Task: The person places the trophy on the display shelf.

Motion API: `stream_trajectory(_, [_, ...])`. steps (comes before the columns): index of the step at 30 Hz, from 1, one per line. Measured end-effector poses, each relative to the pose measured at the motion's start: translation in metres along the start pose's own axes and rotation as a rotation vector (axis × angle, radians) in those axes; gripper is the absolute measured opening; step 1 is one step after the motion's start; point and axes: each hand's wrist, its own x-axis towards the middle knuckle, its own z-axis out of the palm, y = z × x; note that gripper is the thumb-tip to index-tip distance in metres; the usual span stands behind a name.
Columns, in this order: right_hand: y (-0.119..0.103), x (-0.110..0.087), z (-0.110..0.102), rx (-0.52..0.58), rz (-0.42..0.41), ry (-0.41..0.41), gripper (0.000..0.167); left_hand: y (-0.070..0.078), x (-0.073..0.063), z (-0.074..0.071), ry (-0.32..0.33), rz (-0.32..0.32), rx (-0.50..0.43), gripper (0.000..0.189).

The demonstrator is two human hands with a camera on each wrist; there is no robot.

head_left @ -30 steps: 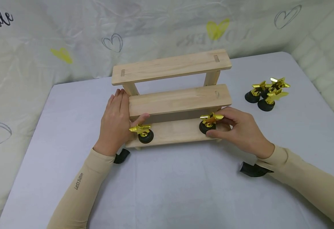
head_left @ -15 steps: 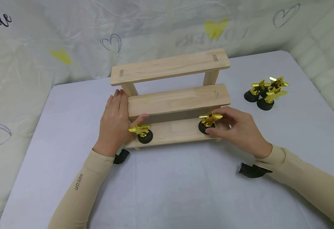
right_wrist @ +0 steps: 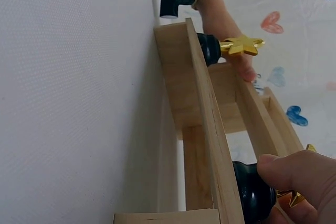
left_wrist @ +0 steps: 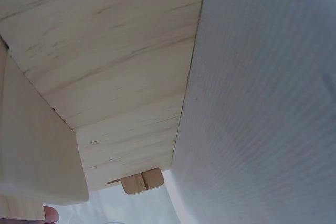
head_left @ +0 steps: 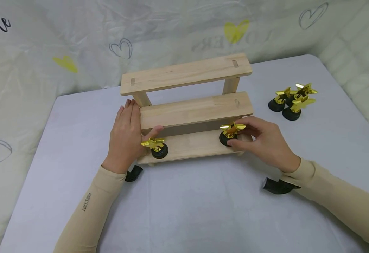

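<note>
Right hand (head_left: 261, 142) pinching a gold star trophy (head_left: 225, 138) on the lowest board (head_left: 193, 144) of a wooden rack (head_left: 185, 73), right of centre in the head view.
Hardly anything has changed from a second ago: the trophy sits at the same spot, thumb and fingers on its black base, though the whole scene has slid slightly leftward in the frame. Left of centre, the left hand (head_left: 125, 135) lies against the rack's end as before, fingers straight, thumb sticking out just above a second trophy (head_left: 159, 151). The middle board (head_left: 197, 110) crosses the centre, and the held trophy hides some right fingertips. Three more trophies (head_left: 292, 114) bunch at upper right on the white counter (head_left: 187, 203).
</note>
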Motion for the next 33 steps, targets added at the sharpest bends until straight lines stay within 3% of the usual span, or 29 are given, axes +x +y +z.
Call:
stream_trajectory(20, [0.0025,0.0007,-0.0017,0.012,-0.037,-0.011,0.033,-0.0004,-0.0007,0.0004,-0.002,-0.004,-0.001,0.110])
stream_trajectory(33, [-0.0018,0.0002,-0.0047,-0.027,-0.015,-0.021,0.048,-0.0014,-0.0004,0.0019,0.012,0.009,-0.014,0.106])
